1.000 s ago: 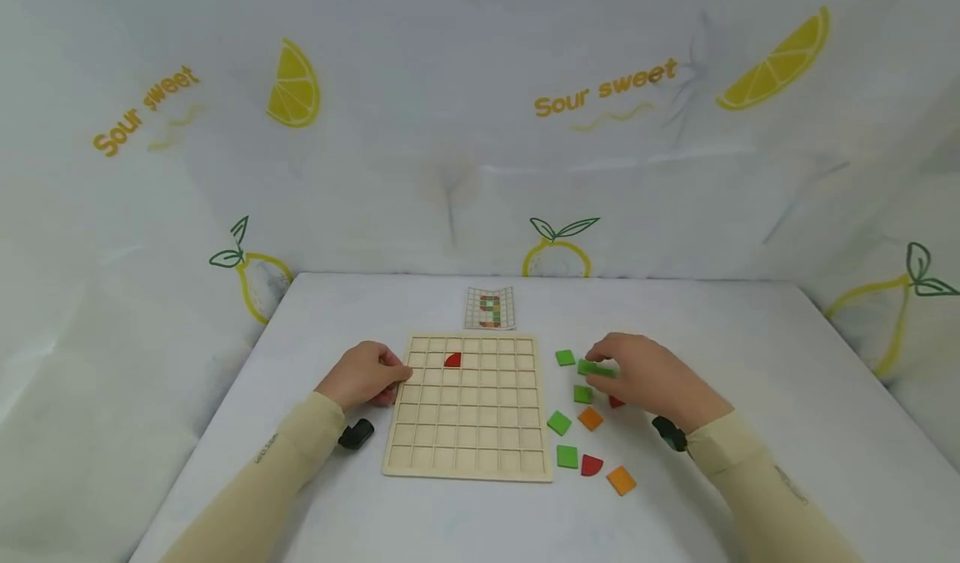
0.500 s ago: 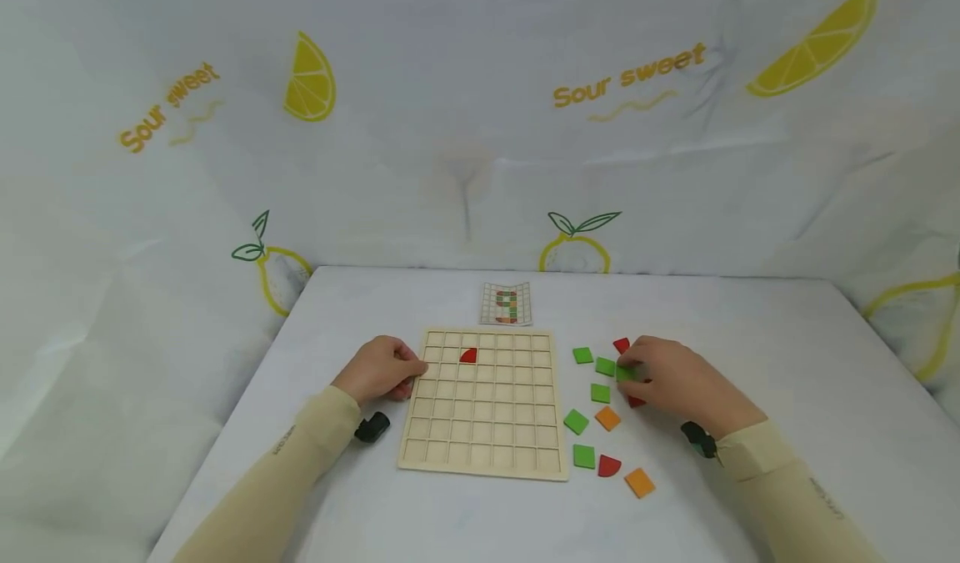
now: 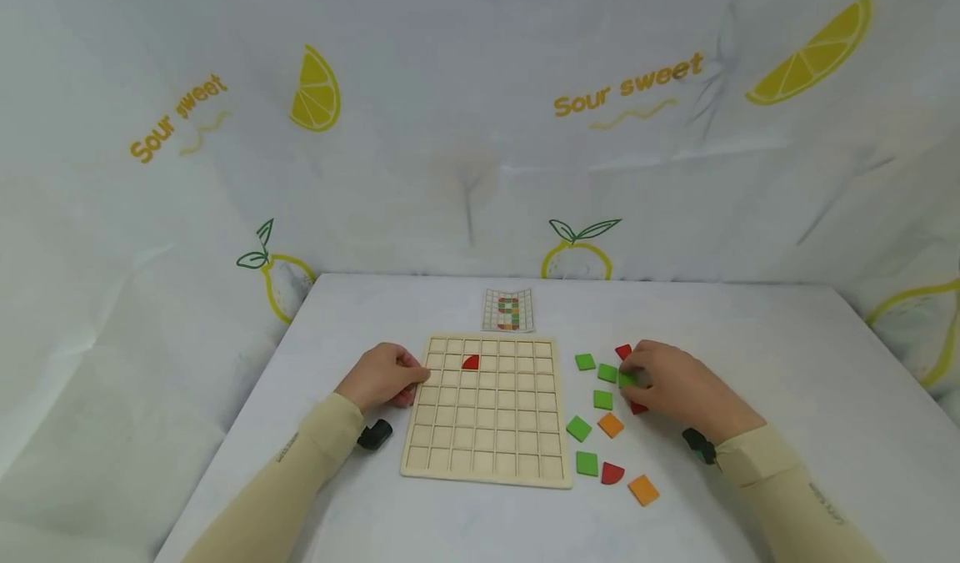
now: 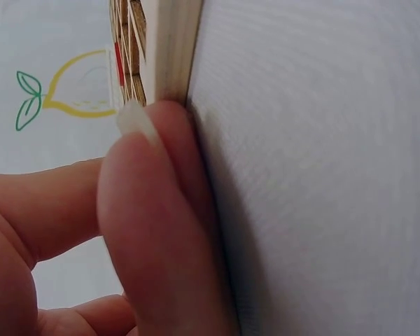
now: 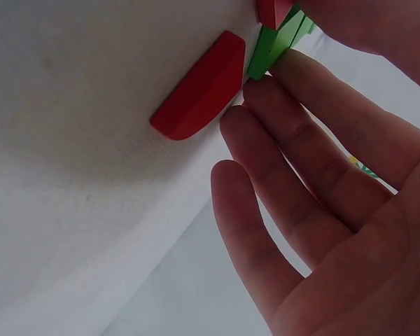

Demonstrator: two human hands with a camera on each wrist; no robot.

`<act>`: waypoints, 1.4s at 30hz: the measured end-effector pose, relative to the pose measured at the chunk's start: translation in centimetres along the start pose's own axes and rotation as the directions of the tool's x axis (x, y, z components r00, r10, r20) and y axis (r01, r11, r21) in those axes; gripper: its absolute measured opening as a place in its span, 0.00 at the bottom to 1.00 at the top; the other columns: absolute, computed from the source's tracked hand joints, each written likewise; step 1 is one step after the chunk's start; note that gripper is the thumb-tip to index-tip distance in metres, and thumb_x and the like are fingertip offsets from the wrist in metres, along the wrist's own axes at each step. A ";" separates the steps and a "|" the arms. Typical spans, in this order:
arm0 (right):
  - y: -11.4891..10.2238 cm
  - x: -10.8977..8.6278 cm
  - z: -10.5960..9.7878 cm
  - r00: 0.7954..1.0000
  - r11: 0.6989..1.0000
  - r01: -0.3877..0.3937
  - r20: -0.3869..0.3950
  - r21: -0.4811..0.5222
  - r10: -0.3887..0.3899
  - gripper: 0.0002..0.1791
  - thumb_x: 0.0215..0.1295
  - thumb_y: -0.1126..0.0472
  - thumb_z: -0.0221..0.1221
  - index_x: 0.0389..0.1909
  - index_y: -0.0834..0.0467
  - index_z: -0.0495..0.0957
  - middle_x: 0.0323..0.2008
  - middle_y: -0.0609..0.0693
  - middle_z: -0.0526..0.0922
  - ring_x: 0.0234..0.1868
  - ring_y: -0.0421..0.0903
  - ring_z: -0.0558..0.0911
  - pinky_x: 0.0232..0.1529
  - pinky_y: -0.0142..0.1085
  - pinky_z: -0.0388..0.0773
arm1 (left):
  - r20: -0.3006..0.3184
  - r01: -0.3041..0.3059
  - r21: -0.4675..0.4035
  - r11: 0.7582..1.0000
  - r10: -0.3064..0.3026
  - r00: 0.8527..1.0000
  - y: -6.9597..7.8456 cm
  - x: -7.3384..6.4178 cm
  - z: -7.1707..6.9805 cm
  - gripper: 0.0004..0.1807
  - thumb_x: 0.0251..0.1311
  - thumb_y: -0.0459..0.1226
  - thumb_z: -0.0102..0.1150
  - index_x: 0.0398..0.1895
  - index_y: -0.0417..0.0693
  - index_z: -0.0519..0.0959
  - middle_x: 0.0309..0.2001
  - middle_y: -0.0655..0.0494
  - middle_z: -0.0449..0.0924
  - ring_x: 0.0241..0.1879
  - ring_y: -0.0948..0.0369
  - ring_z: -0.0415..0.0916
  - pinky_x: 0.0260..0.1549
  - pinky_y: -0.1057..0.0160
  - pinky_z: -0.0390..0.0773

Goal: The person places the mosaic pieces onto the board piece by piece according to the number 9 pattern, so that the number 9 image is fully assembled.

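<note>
At the left edge of the pale wooden grid board (image 3: 486, 413), my left hand (image 3: 384, 376) pinches the rim between thumb and fingers; the left wrist view shows the thumb (image 4: 150, 210) against the board's side. One red quarter-round tile (image 3: 471, 363) sits in a cell of its upper part. Right of the board, my right hand (image 3: 675, 384) holds a green square tile (image 3: 627, 379) between thumb and index finger, low over the table. Red tiles lie close by: one (image 3: 624, 352) behind the fingertips, another (image 3: 638, 408) partly under the hand. The right wrist view shows a red tile (image 5: 203, 87) beside the fingers.
Several green tiles (image 3: 603, 399), two orange tiles (image 3: 642, 490) and a red quarter-round (image 3: 612, 473) lie loose between board and right arm. Behind the board is a small pattern card (image 3: 507, 309) with a coloured figure on a grid. A white printed cloth (image 3: 420, 171) hangs behind.
My right hand has shifted right from two adjoining green tiles to the right-hand one, now held apart from the other. A red tile behind it has come into view. My left hand stays at the board.
</note>
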State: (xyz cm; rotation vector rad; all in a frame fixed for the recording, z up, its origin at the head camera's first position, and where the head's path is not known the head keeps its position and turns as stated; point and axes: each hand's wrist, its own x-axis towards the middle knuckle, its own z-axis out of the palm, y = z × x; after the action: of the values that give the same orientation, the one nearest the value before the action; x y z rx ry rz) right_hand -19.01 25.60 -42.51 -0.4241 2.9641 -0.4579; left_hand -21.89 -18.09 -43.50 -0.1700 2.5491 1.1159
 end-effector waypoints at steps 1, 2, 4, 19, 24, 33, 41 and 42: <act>-0.1 -0.1 0.0 1.000 1.000 -0.003 0.002 0.001 0.003 0.15 0.63 0.57 0.76 0.47 0.59 0.90 0.42 0.48 0.84 0.41 0.45 0.80 0.49 0.48 0.88 | -0.001 0.005 -0.001 1.000 -0.005 1.000 -0.1 0.0 0.0 0.13 0.69 0.45 0.72 0.41 0.46 0.82 0.27 0.52 0.86 0.25 0.60 0.82 0.29 0.65 0.81; -0.1 -0.1 0.1 1.000 1.000 -0.007 0.005 0.003 0.007 0.15 0.63 0.57 0.76 0.47 0.59 0.90 0.42 0.48 0.84 0.42 0.45 0.80 0.50 0.48 0.88 | -0.002 0.009 -0.004 1.000 -0.009 1.000 -0.1 0.0 0.1 0.13 0.69 0.45 0.72 0.41 0.46 0.82 0.27 0.52 0.86 0.25 0.60 0.82 0.29 0.64 0.81; -0.2 -0.2 0.1 1.000 1.000 -0.009 0.008 -0.006 0.009 0.15 0.63 0.56 0.77 0.48 0.58 0.90 0.42 0.48 0.84 0.42 0.45 0.80 0.50 0.48 0.88 | -0.003 0.008 -0.003 1.000 -0.008 1.000 -0.3 0.1 0.1 0.13 0.69 0.45 0.72 0.41 0.46 0.82 0.27 0.52 0.86 0.24 0.60 0.82 0.28 0.65 0.82; -0.3 0.0 0.0 1.000 0.999 0.021 -0.005 -0.029 -0.021 0.14 0.64 0.58 0.76 0.47 0.58 0.90 0.41 0.48 0.84 0.40 0.44 0.79 0.49 0.47 0.89 | 0.000 0.004 -0.006 1.000 -0.004 1.000 -0.7 0.6 -0.1 0.13 0.67 0.45 0.74 0.40 0.46 0.83 0.27 0.51 0.87 0.24 0.59 0.83 0.28 0.63 0.82; -0.2 0.0 0.0 1.000 0.999 0.012 -0.004 -0.039 -0.012 0.14 0.64 0.57 0.76 0.47 0.58 0.90 0.42 0.48 0.84 0.40 0.45 0.80 0.50 0.48 0.89 | -0.005 -0.004 -0.002 1.000 0.004 1.000 -0.5 0.4 -0.1 0.13 0.68 0.45 0.73 0.40 0.46 0.83 0.27 0.51 0.86 0.24 0.60 0.82 0.28 0.64 0.82; 0.1 -0.3 -0.1 1.000 1.000 -0.011 0.015 -0.013 0.011 0.12 0.65 0.57 0.75 0.46 0.57 0.90 0.43 0.48 0.86 0.41 0.45 0.80 0.47 0.45 0.87 | 0.002 -0.028 -0.007 1.000 0.028 1.000 -0.4 -0.5 0.4 0.12 0.70 0.43 0.72 0.39 0.45 0.82 0.26 0.52 0.85 0.23 0.61 0.81 0.28 0.65 0.82; -1.8 0.8 -1.7 1.000 1.000 0.010 0.008 0.019 -0.010 0.13 0.68 0.57 0.73 0.49 0.57 0.89 0.46 0.49 0.87 0.42 0.46 0.81 0.47 0.46 0.86 | -0.002 -0.022 -0.015 1.000 0.022 1.000 -0.3 -0.2 0.1 0.12 0.69 0.44 0.72 0.39 0.46 0.82 0.26 0.52 0.86 0.24 0.61 0.82 0.28 0.65 0.81; -2.2 1.0 -1.7 1.000 1.000 0.022 0.006 0.013 -0.022 0.13 0.68 0.56 0.73 0.49 0.56 0.89 0.46 0.48 0.87 0.43 0.46 0.82 0.49 0.47 0.86 | -0.002 -0.023 -0.019 1.000 0.023 1.000 -0.3 -0.2 0.1 0.12 0.69 0.44 0.72 0.39 0.46 0.82 0.26 0.52 0.86 0.24 0.61 0.82 0.28 0.65 0.81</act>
State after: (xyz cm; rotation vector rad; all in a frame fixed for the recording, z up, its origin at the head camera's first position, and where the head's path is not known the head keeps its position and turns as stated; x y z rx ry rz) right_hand -19.64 23.78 -40.28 -0.4566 2.9520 -0.4777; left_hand -21.65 -18.21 -43.67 -0.1472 2.5493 1.1490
